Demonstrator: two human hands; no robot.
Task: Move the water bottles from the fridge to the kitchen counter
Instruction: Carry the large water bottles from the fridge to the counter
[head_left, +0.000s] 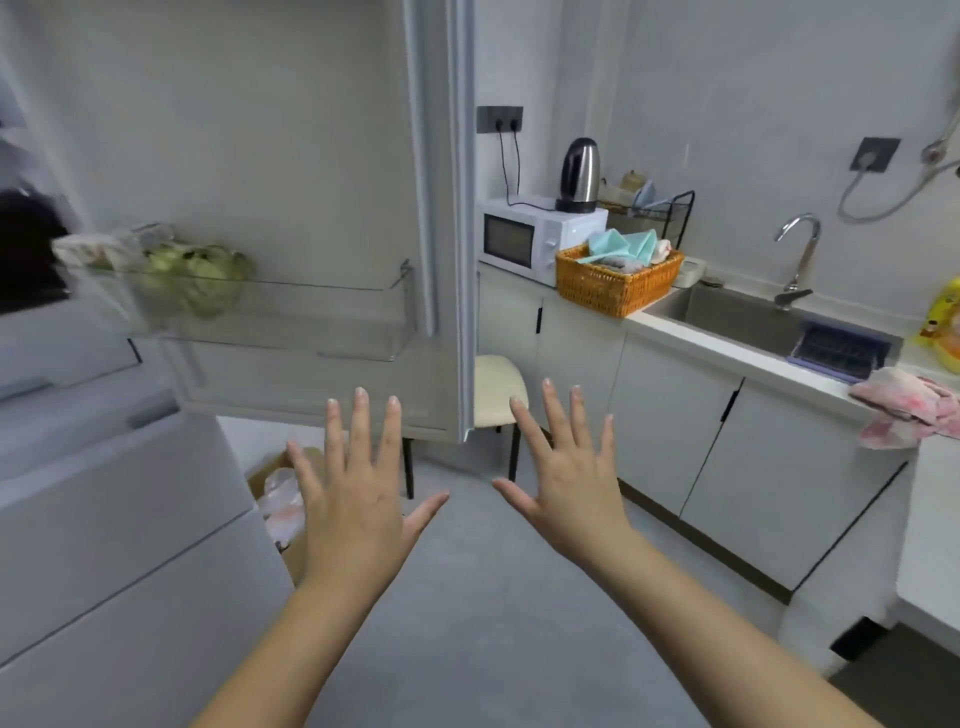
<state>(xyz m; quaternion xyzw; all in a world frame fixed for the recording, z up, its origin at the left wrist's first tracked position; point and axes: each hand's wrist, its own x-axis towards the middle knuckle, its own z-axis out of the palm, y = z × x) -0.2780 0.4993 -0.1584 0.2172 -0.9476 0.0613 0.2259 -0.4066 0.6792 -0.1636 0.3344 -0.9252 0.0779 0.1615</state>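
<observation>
My left hand (358, 493) and my right hand (566, 478) are stretched out in front of me, palms down, fingers spread, holding nothing. The white fridge (104, 519) stands at the left with its upper door (291, 130) swung open. A clear door shelf (291, 317) holds a bag of green vegetables (197, 275). No water bottle shows in this view. The kitchen counter (727, 353) runs along the right wall, well beyond my right hand.
On the counter stand a white microwave (535, 239) with a kettle (579, 174) on top, an orange basket (615, 283), a sink (753, 322) with a faucet, and a pink cloth (909, 405). A stool (498, 389) stands behind the fridge door. A cardboard box (280, 493) sits on the floor.
</observation>
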